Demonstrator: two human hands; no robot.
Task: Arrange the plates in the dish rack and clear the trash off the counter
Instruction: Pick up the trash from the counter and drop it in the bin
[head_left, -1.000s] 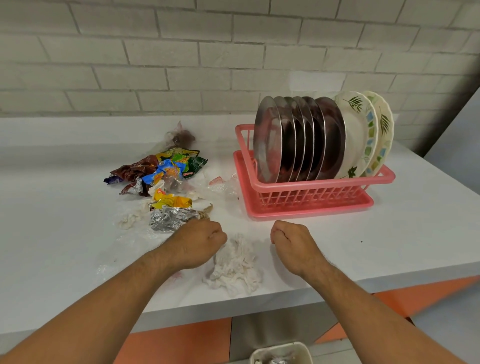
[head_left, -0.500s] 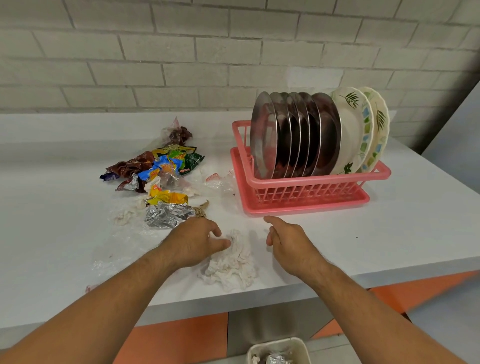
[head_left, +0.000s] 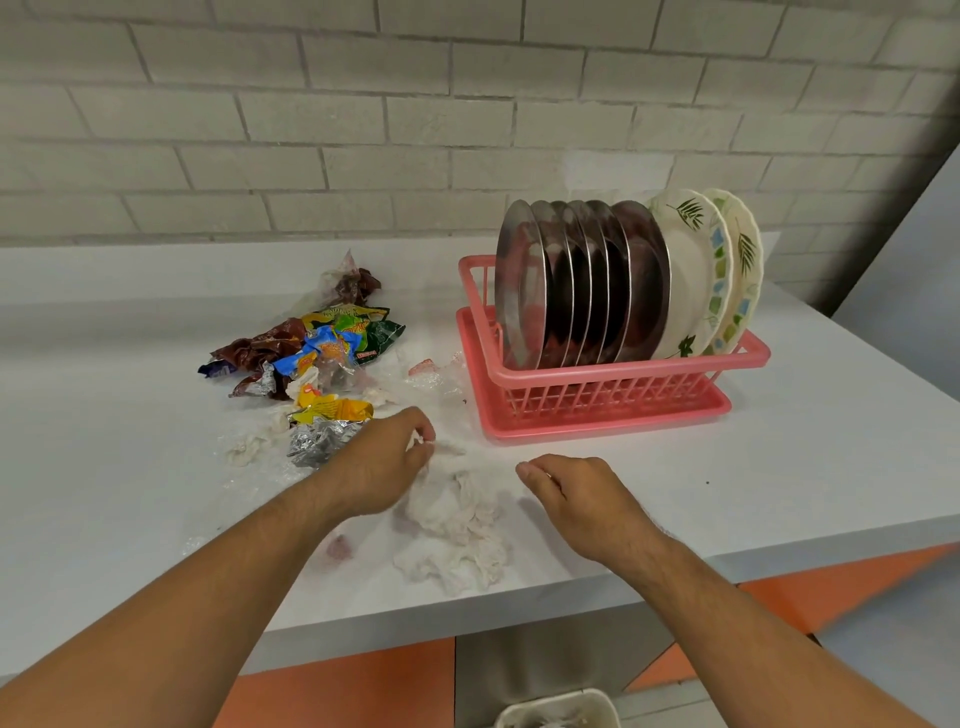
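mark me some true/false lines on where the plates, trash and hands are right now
1. Every plate stands on edge in the pink dish rack. True.
2. The patterned plates sit at the rack's left end. False: they are at its right end, with the steel plates to their left.
3. The wrappers lie on the counter left of the rack. True.
4. The right hand holds a wrapper. False: it holds nothing, fingers loosely curled beside the crumpled tissue.
5. The tissue lies between the hands, and the left hand pinches its top edge. True.
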